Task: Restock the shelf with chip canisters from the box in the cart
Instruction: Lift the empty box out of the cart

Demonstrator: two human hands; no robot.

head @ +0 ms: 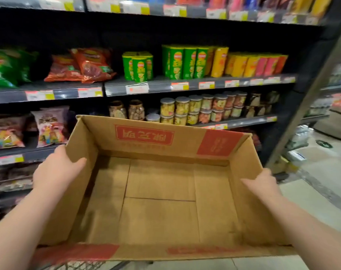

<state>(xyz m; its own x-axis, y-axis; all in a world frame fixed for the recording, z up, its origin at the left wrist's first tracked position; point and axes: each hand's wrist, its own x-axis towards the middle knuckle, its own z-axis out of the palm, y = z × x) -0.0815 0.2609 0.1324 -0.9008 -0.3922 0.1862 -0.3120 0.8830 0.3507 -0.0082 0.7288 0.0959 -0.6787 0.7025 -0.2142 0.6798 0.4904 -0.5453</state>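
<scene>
The chip canisters (183,62) stand in rows on the shelf (185,87), green ones next to yellow and pink ones. The box (146,137) is held up in front of the shelf, lower than the canisters, and its bare brown bottom shows. The left hand (56,168) grips the left wall, thumb inside. The right hand (263,184) grips the right wall the same way. Red chip bags (84,65) lie left of the canisters. Small jars (195,108) sit one shelf down. A bit of the wire cart (72,266) peeks out under the box.

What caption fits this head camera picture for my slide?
Left hand and right hand grip the empty cardboard box before shelved chip canisters.
</scene>
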